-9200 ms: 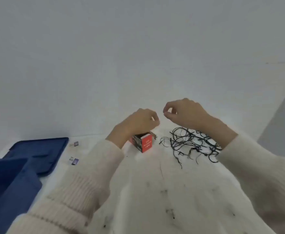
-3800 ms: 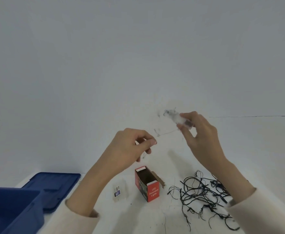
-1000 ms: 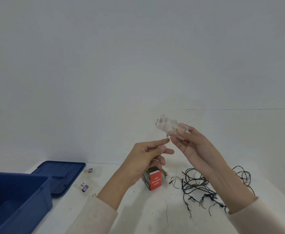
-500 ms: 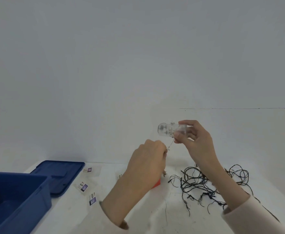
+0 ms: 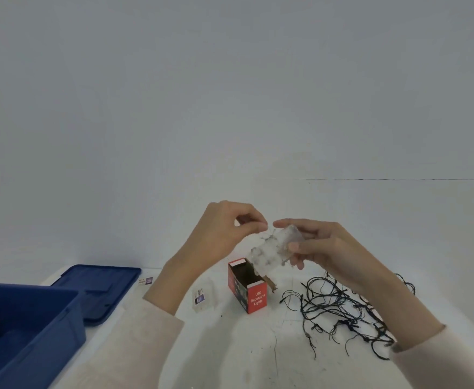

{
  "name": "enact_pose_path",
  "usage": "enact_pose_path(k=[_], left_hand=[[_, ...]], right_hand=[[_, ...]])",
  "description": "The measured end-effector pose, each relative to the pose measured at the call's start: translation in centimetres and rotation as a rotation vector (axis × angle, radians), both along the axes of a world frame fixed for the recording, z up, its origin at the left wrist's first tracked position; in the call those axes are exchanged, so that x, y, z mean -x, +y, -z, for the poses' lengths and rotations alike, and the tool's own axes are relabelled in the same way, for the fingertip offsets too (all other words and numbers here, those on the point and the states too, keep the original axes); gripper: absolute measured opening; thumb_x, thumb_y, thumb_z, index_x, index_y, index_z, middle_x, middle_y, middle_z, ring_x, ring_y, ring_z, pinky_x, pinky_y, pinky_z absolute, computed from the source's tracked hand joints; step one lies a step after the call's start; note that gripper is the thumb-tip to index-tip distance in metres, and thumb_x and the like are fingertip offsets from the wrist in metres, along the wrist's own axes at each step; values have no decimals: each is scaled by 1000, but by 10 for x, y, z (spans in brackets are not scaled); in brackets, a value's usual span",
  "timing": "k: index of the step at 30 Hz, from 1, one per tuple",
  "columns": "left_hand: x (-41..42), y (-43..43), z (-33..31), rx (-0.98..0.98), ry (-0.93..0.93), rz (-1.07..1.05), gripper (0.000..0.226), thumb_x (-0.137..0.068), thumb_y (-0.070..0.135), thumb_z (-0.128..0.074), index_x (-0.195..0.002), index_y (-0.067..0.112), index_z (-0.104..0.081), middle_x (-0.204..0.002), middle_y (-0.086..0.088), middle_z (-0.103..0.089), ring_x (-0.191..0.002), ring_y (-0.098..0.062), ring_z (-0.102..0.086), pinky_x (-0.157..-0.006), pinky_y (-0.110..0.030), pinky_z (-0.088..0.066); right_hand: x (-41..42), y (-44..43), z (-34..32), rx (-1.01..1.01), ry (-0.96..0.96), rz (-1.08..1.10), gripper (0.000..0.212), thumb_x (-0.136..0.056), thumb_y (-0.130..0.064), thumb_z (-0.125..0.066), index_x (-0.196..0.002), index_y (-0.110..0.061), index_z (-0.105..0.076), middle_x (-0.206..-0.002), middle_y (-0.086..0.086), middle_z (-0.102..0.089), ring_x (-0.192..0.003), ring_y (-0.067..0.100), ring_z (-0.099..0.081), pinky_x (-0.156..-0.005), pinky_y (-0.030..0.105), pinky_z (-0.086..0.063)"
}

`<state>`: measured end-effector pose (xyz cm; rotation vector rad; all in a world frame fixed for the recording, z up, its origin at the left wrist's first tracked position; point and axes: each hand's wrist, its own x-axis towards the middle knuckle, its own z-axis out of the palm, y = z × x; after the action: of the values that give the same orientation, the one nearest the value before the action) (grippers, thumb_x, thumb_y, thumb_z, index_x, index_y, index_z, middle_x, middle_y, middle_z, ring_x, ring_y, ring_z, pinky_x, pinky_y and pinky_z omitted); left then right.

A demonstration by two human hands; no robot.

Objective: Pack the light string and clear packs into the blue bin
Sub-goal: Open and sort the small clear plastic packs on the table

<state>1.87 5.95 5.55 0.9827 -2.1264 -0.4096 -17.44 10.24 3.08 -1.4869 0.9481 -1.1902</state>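
Holding a clear pack (image 5: 272, 248) in the air above the middle of the bench (image 5: 230, 357), the right hand (image 5: 323, 248) has its grip closed on the pack's right end, thumb on the front and fingers curled behind. The pack is crumpled, with dark specks showing through the plastic; what is inside is too blurred to name. The left hand (image 5: 224, 234) meets it from the other side, thumb and forefinger narrowed to a pinch at the pack's upper edge, where a fine strand shows. Both wrists come out of cream sleeves (image 5: 146, 341).

Below the hands, toward the far edge of the bench, a red box (image 5: 248, 289) stands open at the top, its front reading "LED Decorative Lights". Just left of the box lies a second clear pack (image 5: 203, 297), flat on the bench, with a small label. A small labelled pack (image 5: 146, 281) lies further left, beside the blue lid (image 5: 101, 287).

The light string (image 5: 339, 310) lies in a loose dark tangle toward the right edge, partly under the right forearm. The blue bin (image 5: 25, 332) sits open at the near left corner, with the lid flat behind it.
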Motion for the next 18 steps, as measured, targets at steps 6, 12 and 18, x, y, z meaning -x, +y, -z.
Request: enact_pose_path(k=[6,12,18], left_hand=[[6,3,22,-412,386,136,25,-83,-6,-60,-83,17,-70,-62,13,-67,-56,1,-56,-54,-14,-44],[20,12,35,-493,638,86,21,-85,-3,-60,-87,16,-71,-69,5,-72,-63,-3,-66,-61,-14,-52],[26,14,42,-677,772,35,12,-87,6,-62,-94,-1,-69,-74,-8,-72,-59,-9,-67,-61,-16,-55]], right_hand=[[-8,-7,10,-147,-487,-133,49,-52,-10,-84,-99,-6,-71,-86,14,-64,-65,19,-56,-57,23,-52],[-26,-8,14,-33,-586,78,25,-81,5,-54,-103,-6,-57,-74,14,-65,-60,19,-61,-60,23,-54],[-31,-5,17,92,-454,232,24,-85,5,-57,-104,-11,-55,-76,13,-70,-65,21,-66,-72,23,-56]])
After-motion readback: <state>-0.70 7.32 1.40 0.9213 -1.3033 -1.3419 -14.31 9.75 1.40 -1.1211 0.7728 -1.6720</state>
